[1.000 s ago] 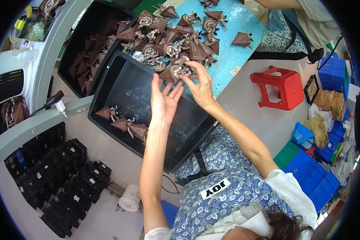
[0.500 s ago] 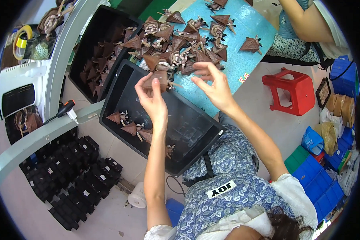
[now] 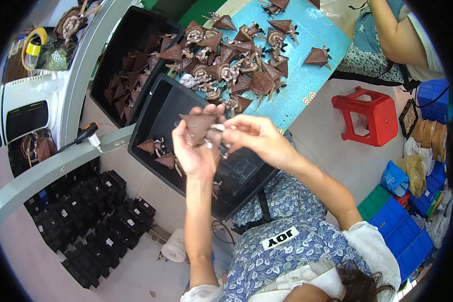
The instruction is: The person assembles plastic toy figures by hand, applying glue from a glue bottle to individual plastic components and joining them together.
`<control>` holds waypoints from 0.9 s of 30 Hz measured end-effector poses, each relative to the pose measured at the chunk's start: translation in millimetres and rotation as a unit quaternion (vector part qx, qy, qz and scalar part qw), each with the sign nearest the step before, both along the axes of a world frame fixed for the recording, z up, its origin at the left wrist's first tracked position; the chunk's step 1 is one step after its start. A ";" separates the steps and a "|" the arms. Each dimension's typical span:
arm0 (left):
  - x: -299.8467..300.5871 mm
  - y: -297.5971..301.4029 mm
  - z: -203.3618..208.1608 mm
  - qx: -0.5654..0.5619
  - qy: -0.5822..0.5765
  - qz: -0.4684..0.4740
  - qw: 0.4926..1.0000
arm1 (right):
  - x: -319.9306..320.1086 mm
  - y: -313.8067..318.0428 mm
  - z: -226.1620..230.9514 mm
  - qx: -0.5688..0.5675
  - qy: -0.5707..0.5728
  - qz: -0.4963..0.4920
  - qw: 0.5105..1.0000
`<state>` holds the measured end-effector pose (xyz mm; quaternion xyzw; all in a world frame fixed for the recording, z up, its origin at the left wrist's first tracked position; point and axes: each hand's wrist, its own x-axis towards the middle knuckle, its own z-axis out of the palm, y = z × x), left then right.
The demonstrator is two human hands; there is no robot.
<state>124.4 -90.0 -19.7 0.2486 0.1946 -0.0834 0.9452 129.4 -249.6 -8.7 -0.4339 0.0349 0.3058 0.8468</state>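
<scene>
A small figurine with a brown pointed cape [image 3: 200,127] lies in my left hand [image 3: 192,160], whose fingers curl up around it. My right hand [image 3: 259,138] pinches the pale, blurred end of the same figurine from the right side. Both hands are above the black tray [image 3: 236,173], in which several similar caped figurines [image 3: 165,160] lie along the left side. Just beyond, a heap of these brown and flesh-toned figurines [image 3: 229,73] covers the far left part of the blue tabletop [image 3: 299,65].
Another black bin [image 3: 108,75] full of figurines stands at the left, behind a grey metal rail [image 3: 60,168]. Stacked black blocks [image 3: 93,221] sit on the floor. A red stool [image 3: 370,116] and blue bins [image 3: 395,234] are to the right. Another person's arm [image 3: 400,38] shows at the upper right.
My left hand has turned palm up and drawn slightly back with a figurine. My right hand, open over the blue tabletop before, has come down and left and closed on the figurine's end.
</scene>
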 end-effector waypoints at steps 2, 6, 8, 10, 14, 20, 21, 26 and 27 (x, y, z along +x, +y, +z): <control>-8.3 -10.8 8.9 -0.024 0.041 0.014 0.999 | -9.8 4.0 15.2 -0.062 -0.014 -0.010 0.998; -23.3 -17.4 23.4 -0.017 0.050 0.042 0.998 | -34.7 6.8 27.8 -0.148 -0.113 -0.042 0.982; -27.0 -19.8 35.6 0.016 0.017 -0.012 1.000 | -44.0 10.1 30.0 -0.168 -0.120 -0.069 0.976; -35.6 -11.1 35.6 0.005 0.060 -0.074 0.995 | -49.7 10.5 35.9 -0.196 -0.129 -0.101 0.967; -49.1 -17.1 21.7 -0.274 0.029 0.039 0.960 | -60.8 12.6 52.2 -0.127 -0.023 -0.090 0.987; -64.7 -8.9 7.8 -0.248 0.011 -0.060 0.967 | -85.6 20.8 43.3 -0.393 -0.399 -0.113 0.821; -66.3 -12.7 7.7 -0.291 -0.001 -0.049 0.955 | -90.0 24.4 43.1 -0.397 -0.411 -0.128 0.810; -89.8 4.4 8.8 0.141 0.160 -0.043 0.976 | -112.8 20.5 14.5 -0.464 -0.398 -0.052 0.790; -96.2 12.9 -3.1 0.256 0.131 -0.085 0.954 | -115.0 21.2 6.9 -0.469 -0.332 -0.013 0.819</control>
